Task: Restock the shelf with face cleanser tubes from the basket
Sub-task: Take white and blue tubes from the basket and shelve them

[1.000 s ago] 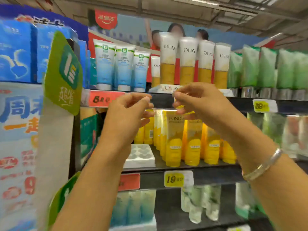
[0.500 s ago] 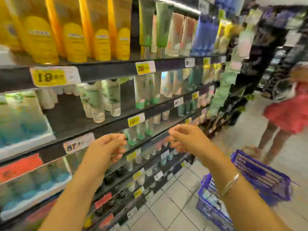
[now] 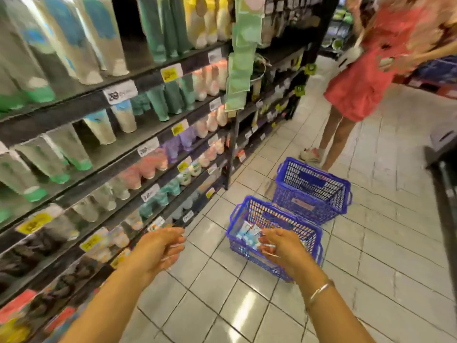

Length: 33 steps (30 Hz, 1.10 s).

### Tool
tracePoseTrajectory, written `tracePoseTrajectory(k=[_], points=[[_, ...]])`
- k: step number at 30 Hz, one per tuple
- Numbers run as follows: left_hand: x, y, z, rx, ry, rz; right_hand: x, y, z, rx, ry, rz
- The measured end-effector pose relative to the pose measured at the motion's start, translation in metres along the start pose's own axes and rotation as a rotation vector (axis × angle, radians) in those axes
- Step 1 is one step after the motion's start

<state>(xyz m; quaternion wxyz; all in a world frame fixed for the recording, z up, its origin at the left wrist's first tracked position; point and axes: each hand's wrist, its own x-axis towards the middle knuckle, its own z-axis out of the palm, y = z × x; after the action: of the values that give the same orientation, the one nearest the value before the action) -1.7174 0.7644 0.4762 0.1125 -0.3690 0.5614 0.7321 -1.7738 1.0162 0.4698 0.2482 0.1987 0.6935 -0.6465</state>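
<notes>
Cleanser tubes (image 3: 248,233) in near basket (image 3: 284,214) — just beyond empty hands

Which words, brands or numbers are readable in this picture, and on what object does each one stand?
None can be read.
Yellow price tags on the shelf edges: blurred.
White shelf labels: blurred.
Tubes in the near basket: print too small.
Label on the far basket: blurred.

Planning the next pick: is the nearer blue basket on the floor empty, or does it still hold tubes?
Not empty. The nearer basket holds a few white-and-blue tubes at its left end; the rest is hidden by the right hand.
</notes>
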Motion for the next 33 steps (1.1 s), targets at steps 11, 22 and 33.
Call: tracePoseTrajectory(k=[11, 22, 33], points=[[0.115, -0.027, 0.149, 0.167, -0.055, -0.240, 0.126, 0.035, -0.147, 0.233, 0.221, 0.395], [0.298, -0.029, 0.243, 0.289, -0.077, -0.446, 0.279, 0.052, -0.180, 0.246, 0.404, 0.585], [0.504, -0.140, 0.322, 0.378, -0.069, -0.521, 0.464, 0.181, -0.193, 0.143, 0.387, 0.670]])
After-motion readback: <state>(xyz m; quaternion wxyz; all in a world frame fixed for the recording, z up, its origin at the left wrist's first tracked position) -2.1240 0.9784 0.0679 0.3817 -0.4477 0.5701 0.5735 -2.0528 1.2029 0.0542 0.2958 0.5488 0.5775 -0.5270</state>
